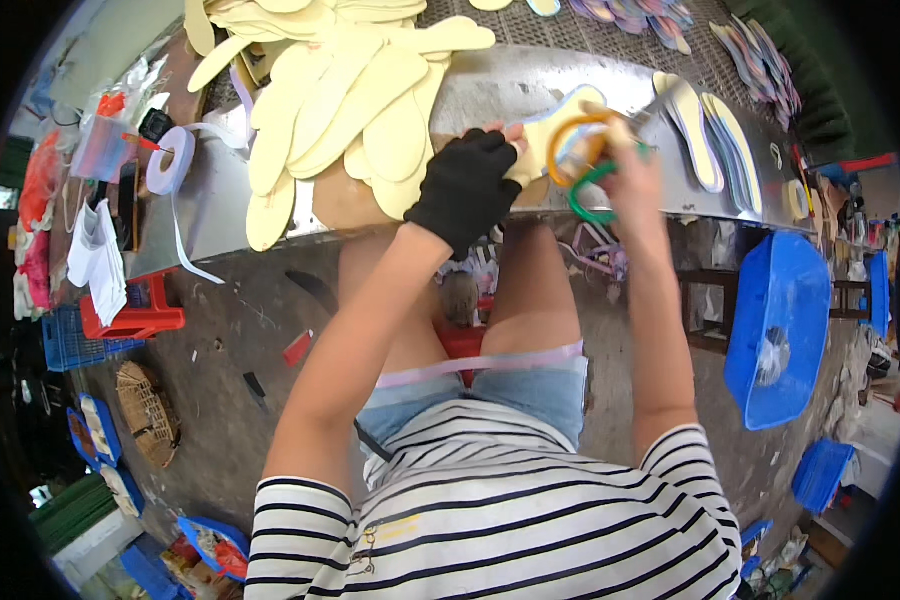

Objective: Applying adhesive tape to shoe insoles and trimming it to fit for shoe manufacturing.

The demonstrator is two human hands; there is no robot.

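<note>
Striped shirt [490,520] fills the lower frame. Upper centre: pale insole [555,130] lies at the surface [490,90] edge, long axis running up-right. Left hand [467,187] (black glove) clamps its near end; right hand [625,165] closes on scissors [582,160] with orange and green loops, right beside it. Stack of yellow insoles [340,100] upper left; blue bin [780,320] right.

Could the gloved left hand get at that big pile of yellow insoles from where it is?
Probably yes. The left hand rests at the bench edge right beside the yellow insole pile, with nothing between them, though it presently holds a single insole.
</note>
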